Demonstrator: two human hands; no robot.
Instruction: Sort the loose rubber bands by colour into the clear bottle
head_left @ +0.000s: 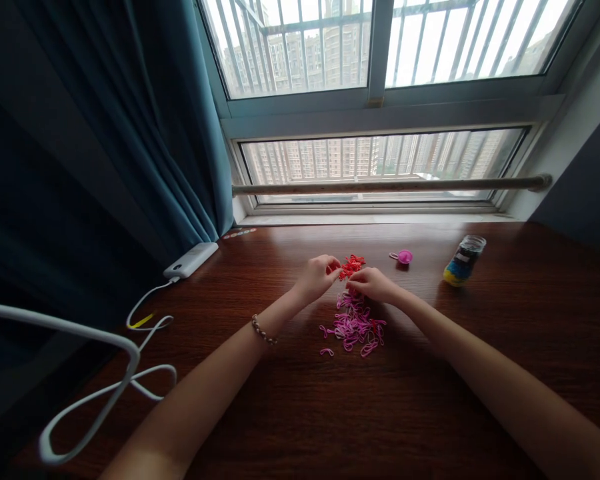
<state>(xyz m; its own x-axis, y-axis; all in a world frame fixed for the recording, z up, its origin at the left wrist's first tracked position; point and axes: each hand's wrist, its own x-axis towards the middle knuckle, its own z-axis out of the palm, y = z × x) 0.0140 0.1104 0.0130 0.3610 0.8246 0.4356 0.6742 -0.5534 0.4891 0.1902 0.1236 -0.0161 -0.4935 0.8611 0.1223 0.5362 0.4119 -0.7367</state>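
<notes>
My left hand [321, 277] is at the left side of a small heap of red rubber bands [353, 266], thumb and fingers pinched together. From the right, my right hand [374, 285] reaches between that heap and a looser pile of pink and purple rubber bands [355, 323], its fingertips closed at the lower edge of the red ones. What either pinch holds is too small to make out. A few red bands lie among the pink ones. One pink band [327, 351] rests apart at the near left. A braided bracelet [263, 330] circles my left wrist.
A small pink cup-like piece [405, 257] lies beyond my right hand. Farther right stands a glass jar [464, 260] with blue and yellow contents. At left are a white power strip [191, 260], its looping cable [130, 360] and a blue curtain [180, 133]. A window backs the wooden table [290, 413].
</notes>
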